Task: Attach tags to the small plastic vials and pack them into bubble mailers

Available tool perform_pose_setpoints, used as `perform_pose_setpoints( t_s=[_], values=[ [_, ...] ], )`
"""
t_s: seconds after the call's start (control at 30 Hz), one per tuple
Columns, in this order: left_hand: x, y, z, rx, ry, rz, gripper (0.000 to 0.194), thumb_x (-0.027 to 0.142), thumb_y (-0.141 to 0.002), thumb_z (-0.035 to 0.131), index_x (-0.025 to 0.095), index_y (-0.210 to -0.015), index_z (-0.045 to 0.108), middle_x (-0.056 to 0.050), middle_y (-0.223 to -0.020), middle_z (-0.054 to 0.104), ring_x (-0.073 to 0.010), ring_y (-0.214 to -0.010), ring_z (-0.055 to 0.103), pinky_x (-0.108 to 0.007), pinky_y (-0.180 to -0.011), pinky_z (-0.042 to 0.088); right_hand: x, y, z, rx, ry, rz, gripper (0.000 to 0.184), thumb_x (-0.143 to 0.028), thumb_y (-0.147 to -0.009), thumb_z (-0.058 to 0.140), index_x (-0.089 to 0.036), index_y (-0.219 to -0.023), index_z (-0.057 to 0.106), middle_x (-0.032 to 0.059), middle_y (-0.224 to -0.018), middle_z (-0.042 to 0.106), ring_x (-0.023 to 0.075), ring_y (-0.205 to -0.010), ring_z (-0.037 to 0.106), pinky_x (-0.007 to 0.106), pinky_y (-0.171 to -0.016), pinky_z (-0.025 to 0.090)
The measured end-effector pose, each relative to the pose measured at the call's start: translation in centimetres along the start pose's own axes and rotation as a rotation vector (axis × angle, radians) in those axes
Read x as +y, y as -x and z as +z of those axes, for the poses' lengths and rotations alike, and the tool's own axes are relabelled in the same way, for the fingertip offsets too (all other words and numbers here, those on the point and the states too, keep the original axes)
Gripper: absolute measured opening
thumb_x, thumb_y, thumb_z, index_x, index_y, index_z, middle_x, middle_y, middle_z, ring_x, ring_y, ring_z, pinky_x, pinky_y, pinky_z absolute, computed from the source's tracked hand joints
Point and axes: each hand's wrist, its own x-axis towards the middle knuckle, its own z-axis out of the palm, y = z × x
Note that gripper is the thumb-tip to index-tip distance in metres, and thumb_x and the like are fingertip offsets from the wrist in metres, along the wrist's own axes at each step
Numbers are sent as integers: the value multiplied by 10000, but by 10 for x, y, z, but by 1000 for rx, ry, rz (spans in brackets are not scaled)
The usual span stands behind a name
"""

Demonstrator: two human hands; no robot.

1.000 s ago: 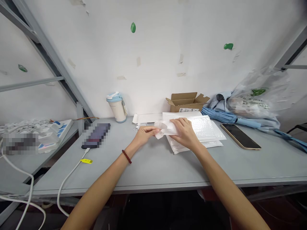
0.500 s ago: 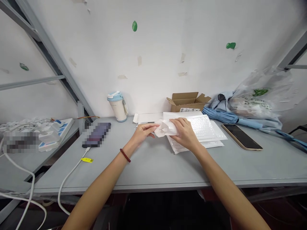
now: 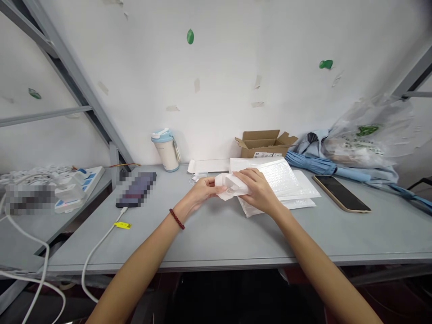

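My right hand [image 3: 254, 189] is wrapped round a white pouch [image 3: 229, 185], which looks thin and crumpled. The pouch's mouth gapes toward the left. My left hand [image 3: 203, 192], with a dark red bead bracelet [image 3: 177, 219] at the wrist, pinches the edge of that mouth between thumb and fingers. What lies inside the pouch I cannot make out. Just behind and right of my hands lie several white bubble mailers [image 3: 286, 182], stacked and partly covered by my right hand. A flat white box [image 3: 211, 165] lies behind my left hand.
An open cardboard box [image 3: 265, 150] stands against the wall. Right of it are a folded blue umbrella [image 3: 312, 164], a plastic bag [image 3: 364, 139] and a phone [image 3: 341, 193]. Leftward stand a tumbler [image 3: 166, 150], a charging phone [image 3: 137, 191] and a power strip [image 3: 79, 189].
My left hand has shifted slightly and now grips the pouch's rim more firmly. The pouch's mouth is opened wider and turned a little. My right hand keeps its hold, tilted slightly.
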Motion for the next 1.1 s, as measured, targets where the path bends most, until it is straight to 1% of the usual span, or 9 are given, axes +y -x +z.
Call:
perform_pose_setpoints(
  t_s=[0.1, 0.2, 0.37, 0.47, 0.6, 0.7, 0.8, 0.97, 1.1],
  values=[
    [2, 2, 1, -26, -13, -23, 289, 255, -580, 815, 139, -817, 698, -56, -825, 684, -163, -758, 616, -305, -738, 484, -4, 0, 1, -10, 22, -42, 443, -279, -825, 538, -186, -1256, 501, 120, -1120, 582, 263, -1070, 486, 397, -859, 406],
    [3, 3, 2, 0, -26, -31, 249, 234, -567, 810, 130, -763, 696, -45, -753, 679, -152, -699, 611, -285, -689, 473, -11, 0, 0, -3, 69, -68, 491, -267, -820, 525, -185, -1300, 461, 128, -1155, 570, 271, -1116, 473, 403, -886, 382],
    [4, 1, 2, 91, 89, 12, 296, 264, -573, 790, 115, -811, 699, -79, -808, 703, -177, -709, 633, -290, -669, 477, -19, -1, 2, 61, 210, -27, 625, -174, -795, 478, -183, -1400, 323, 164, -1296, 488, 312, -1224, 406, 453, -949, 311],
    [6, 0, 2, 188, 159, 33, 354, 254, -531, 799, 116, -836, 683, -83, -836, 706, -197, -724, 644, -296, -646, 492, -19, -1, 5, 130, 288, 26, 648, -87, -785, 413, -157, -1416, 281, 175, -1322, 479, 296, -1254, 395, 460, -970, 289],
    [4, -3, 4, 305, 213, 109, 436, 162, -435, 814, 140, -843, 661, -70, -877, 714, -235, -802, 654, -311, -659, 520, -18, -1, 10, 133, 348, 37, 611, -10, -799, 338, -189, -1383, 350, 144, -1303, 527, 255, -1256, 425, 459, -990, 260],
    [0, -6, 5, 371, 205, 87, 369, 212, -486, 806, 153, -819, 657, -62, -819, 721, -259, -818, 658, -333, -665, 531, -21, 0, 15, 103, 357, -4, 573, 20, -814, 330, -220, -1324, 437, 122, -1298, 545, 234, -1258, 433, 454, -1001, 246],
    [-2, -7, 6, 363, 191, 79, 304, 285, -548, 789, 160, -796, 667, -61, -747, 718, -268, -790, 661, -334, -652, 530, -26, 1, 19, 98, 349, -57, 546, 33, -829, 325, -226, -1283, 481, 111, -1298, 552, 214, -1263, 434, 446, -1009, 239],
    [-1, -4, 10, 332, 54, 65, 305, 286, -565, 791, 153, -818, 686, -52, -752, 714, -247, -767, 650, -310, -631, 512, -28, 1, 20, 133, 341, -106, 465, -17, -887, 321, -232, -1254, 509, 92, -1260, 592, 188, -1230, 477, 453, -1032, 189],
    [-3, -3, 8, 256, 17, 35, 344, 297, -614, 773, 147, -908, 676, -64, -851, 705, -212, -789, 638, -296, -653, 503, -22, 1, 16, 191, 365, -42, 495, 35, -858, 286, -213, -1196, 548, 85, -1229, 616, 186, -1197, 509, 473, -1033, 142]
  ],
)
